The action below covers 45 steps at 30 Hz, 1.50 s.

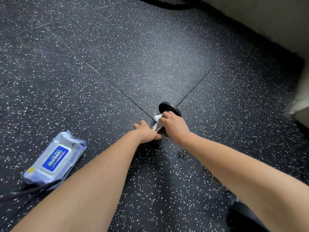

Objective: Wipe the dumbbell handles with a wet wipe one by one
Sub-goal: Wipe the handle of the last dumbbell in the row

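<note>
A small black dumbbell [168, 107] lies on the speckled rubber floor, its far round weight plate showing beyond my hands. My right hand [172, 122] is wrapped over the chrome handle with a white wet wipe [158, 117] bunched under its fingers. A short shiny stretch of handle [156, 127] shows between the two hands. My left hand [147, 132] grips the near end of the dumbbell and hides the near plate.
A pale purple pack of wet wipes [54, 158] with a blue label lies on the floor at the left. A dark cable [30, 190] runs under its near end. A light wall base [267, 25] borders the floor at the upper right.
</note>
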Each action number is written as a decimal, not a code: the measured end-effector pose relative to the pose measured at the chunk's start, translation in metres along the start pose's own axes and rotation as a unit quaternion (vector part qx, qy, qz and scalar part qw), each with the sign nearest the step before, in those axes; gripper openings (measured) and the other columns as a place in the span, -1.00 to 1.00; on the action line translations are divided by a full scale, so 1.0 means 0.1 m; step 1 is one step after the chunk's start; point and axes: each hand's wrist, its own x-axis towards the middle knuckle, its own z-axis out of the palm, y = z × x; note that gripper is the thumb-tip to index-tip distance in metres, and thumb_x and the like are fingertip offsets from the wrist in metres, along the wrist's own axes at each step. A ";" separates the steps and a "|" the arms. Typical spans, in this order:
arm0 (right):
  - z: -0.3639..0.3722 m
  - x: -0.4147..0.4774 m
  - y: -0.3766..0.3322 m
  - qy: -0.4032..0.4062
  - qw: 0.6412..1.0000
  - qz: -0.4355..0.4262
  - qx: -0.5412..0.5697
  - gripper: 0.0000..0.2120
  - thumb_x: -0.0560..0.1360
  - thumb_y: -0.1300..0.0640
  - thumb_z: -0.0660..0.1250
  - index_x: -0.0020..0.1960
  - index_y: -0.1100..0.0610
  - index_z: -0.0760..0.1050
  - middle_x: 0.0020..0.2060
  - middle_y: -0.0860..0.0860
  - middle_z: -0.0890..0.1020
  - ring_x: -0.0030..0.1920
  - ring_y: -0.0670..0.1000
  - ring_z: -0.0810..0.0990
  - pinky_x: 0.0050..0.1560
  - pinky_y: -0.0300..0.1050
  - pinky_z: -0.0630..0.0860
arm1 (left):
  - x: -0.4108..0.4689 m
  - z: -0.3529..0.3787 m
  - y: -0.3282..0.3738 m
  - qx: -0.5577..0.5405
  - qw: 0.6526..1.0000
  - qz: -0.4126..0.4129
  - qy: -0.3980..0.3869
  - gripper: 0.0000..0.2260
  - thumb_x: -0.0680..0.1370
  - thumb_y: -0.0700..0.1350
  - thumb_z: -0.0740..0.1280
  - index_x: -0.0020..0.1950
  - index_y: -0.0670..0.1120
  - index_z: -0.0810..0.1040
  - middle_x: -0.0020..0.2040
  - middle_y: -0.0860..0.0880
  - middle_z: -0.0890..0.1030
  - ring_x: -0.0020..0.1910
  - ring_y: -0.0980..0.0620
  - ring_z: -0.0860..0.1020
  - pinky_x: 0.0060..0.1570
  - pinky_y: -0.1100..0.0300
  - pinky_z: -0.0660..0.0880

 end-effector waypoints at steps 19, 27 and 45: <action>-0.06 0.01 -0.06 0.022 0.997 0.071 0.035 -0.90 0.47 0.27 0.36 -0.07 0.14 0.64 -0.10 0.04 0.51 -0.07 0.10 0.53 -0.26 -0.08 0.30 | -0.05 0.09 -0.03 -0.019 0.999 0.035 0.019 0.24 0.39 0.17 0.62 0.68 -0.09 -0.26 0.66 -0.15 -0.28 0.63 -0.28 0.09 0.54 -0.19 0.20; 0.03 -0.09 -0.11 0.010 0.993 -0.107 0.058 -0.81 0.45 0.06 0.29 -0.25 0.12 0.60 -0.23 0.00 0.53 -0.21 0.07 0.50 -0.39 -0.10 0.43 | -0.07 0.14 -0.01 0.008 0.998 0.037 0.046 0.22 0.27 0.16 0.68 0.65 0.00 -0.09 0.58 -0.18 0.01 0.54 -0.32 0.27 0.43 -0.19 0.36; -0.06 0.02 0.02 -0.003 0.999 0.003 0.038 -0.88 0.47 0.23 0.40 -0.03 0.12 0.67 -0.13 0.02 0.51 -0.11 0.11 0.54 -0.28 -0.03 0.47 | -0.03 0.07 -0.03 -0.013 1.000 0.019 -0.015 0.26 0.38 0.16 0.62 0.67 -0.03 -0.32 0.69 -0.17 -0.15 0.65 -0.30 0.01 0.54 -0.26 0.15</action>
